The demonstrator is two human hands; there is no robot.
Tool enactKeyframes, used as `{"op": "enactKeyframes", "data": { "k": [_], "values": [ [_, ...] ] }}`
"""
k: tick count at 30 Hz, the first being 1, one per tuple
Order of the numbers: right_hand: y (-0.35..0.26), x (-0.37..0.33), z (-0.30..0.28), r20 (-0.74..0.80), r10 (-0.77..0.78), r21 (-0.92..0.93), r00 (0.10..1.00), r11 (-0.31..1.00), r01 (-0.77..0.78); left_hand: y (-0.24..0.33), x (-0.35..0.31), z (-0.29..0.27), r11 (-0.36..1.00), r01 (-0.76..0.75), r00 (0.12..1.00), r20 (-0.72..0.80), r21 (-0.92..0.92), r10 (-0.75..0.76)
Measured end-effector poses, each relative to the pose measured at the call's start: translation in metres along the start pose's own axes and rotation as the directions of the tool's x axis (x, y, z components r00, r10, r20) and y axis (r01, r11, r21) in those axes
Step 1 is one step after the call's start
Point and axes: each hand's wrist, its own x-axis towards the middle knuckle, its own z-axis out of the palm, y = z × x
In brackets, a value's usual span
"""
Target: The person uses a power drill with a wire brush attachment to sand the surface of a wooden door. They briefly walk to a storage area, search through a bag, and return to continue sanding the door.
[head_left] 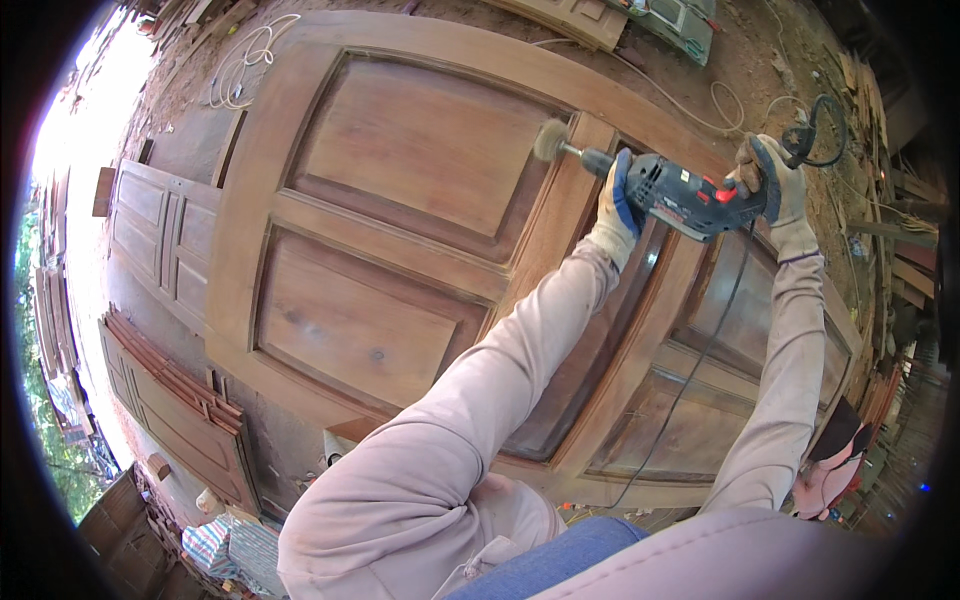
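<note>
A dark power drill point(672, 190) with red switches is held between both hands over a large brown panelled wooden door point(400, 255). My left hand point(617, 208), in a pale work glove with a blue palm, is closed round its front end, just behind the chuck. My right hand point(782, 190), gloved too, grips the rear handle; some of its fingers are hidden. A round tan buffing wheel point(550, 140) on a metal shaft sits in the chuck. It is at the raised moulding beside the upper panel; I cannot tell whether it touches.
A black cord point(718, 325) hangs from the drill across the door. Pale cable coils point(243, 68) lie at the far left. A smaller panelled door point(160, 225) and stacked door panels point(180, 415) stand left. Wood scraps point(905, 285) line the right side.
</note>
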Motion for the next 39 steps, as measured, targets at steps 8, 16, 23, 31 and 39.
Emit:
{"op": "enactKeyframes", "data": {
  "k": [8, 16, 23, 31, 39],
  "values": [
    [-0.01, -0.008, 0.018, 0.009, 0.107, -0.118, 0.994, 0.987, -0.105, 0.001, -0.047, -0.005, 0.999, -0.019, 0.999, -0.033, -0.027, 0.018],
    [0.01, 0.0, -0.006, -0.106, -0.034, -0.053, 0.994, 0.998, 0.028, 0.011, 0.024, 0.002, 0.998, 0.037, 0.999, -0.035, 0.048, -0.035],
    [0.001, -0.028, 0.004, -0.134, 0.022, -0.062, 0.991, 0.998, -0.031, 0.005, -0.008, -0.004, 0.999, 0.025, 0.999, -0.036, 0.044, -0.024],
    [0.021, -0.12, 0.048, -0.065, 0.001, -0.356, 0.998, 0.934, -0.024, 0.018, -0.131, -0.043, 0.995, 0.093, 0.992, -0.088, 0.024, -0.091],
    [0.026, -0.116, 0.048, -0.129, 0.105, 0.025, 0.986, 0.994, -0.102, 0.02, -0.121, -0.041, 0.988, 0.116, 0.954, -0.287, 0.098, -0.083]
  ]
}}
